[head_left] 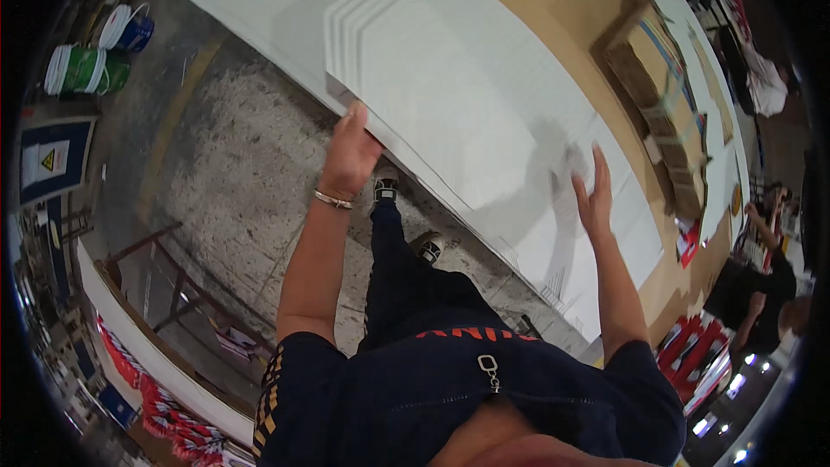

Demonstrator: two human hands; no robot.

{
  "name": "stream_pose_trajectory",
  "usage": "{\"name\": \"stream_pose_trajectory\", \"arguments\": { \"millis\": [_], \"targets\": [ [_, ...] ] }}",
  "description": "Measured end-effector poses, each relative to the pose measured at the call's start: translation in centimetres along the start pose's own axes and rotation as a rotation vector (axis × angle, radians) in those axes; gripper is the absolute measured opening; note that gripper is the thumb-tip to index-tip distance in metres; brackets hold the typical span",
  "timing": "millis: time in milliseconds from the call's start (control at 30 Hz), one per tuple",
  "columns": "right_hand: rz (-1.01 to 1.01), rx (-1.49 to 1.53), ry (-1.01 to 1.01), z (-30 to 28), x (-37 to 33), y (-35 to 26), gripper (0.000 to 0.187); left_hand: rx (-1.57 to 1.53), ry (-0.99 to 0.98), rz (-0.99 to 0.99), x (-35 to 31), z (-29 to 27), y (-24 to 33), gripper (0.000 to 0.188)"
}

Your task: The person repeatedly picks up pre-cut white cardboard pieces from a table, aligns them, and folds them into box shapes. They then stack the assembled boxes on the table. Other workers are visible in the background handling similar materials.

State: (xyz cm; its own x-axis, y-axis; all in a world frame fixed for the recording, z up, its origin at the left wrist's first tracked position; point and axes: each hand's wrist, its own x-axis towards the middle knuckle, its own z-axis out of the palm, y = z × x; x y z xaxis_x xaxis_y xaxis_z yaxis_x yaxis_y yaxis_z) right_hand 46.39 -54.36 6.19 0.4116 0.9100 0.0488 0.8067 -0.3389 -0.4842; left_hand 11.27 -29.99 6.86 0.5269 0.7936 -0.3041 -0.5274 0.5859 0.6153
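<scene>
1 spread right hand (596, 201) above sheets (450, 95)

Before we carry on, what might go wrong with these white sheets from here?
Slipping: the white sheets show stepped edges at their far left corner, so the upper ones might slide if pushed.

Cuts: the left hand is bare, with its fingers at the sheets' edge, which could nick the skin.

Sagging: the right hand looks open and does not appear to grip anything, so that side may droop if the left lifts alone.
</scene>
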Motion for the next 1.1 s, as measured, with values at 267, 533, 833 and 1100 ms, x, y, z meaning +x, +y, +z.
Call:
{"name": "stream_pose_trajectory", "arguments": {
  "millis": [267,533,833,1100],
  "targets": [
    [0.059,0.735,-0.672,10.8,26.8,-19.7,0.031,0.73,-0.089,0.11,2.5,-5.5,4.3,0.021],
    [0.209,0.698,-0.603,16.8,27.1,-20.6,0.022,0.345,0.802,0.167,7.5,-9.2,4.6,0.03],
    [0.269,0.691,-0.624,15.8,27.4,-21.8,0.027,0.209,0.627,0.139,9.4,-9.0,2.6,0.029],
    [0.291,0.68,-0.675,15.9,27.7,-21.2,0.02,0.165,0.664,0.099,9.7,-8.7,2.7,0.038]
  ]
}}
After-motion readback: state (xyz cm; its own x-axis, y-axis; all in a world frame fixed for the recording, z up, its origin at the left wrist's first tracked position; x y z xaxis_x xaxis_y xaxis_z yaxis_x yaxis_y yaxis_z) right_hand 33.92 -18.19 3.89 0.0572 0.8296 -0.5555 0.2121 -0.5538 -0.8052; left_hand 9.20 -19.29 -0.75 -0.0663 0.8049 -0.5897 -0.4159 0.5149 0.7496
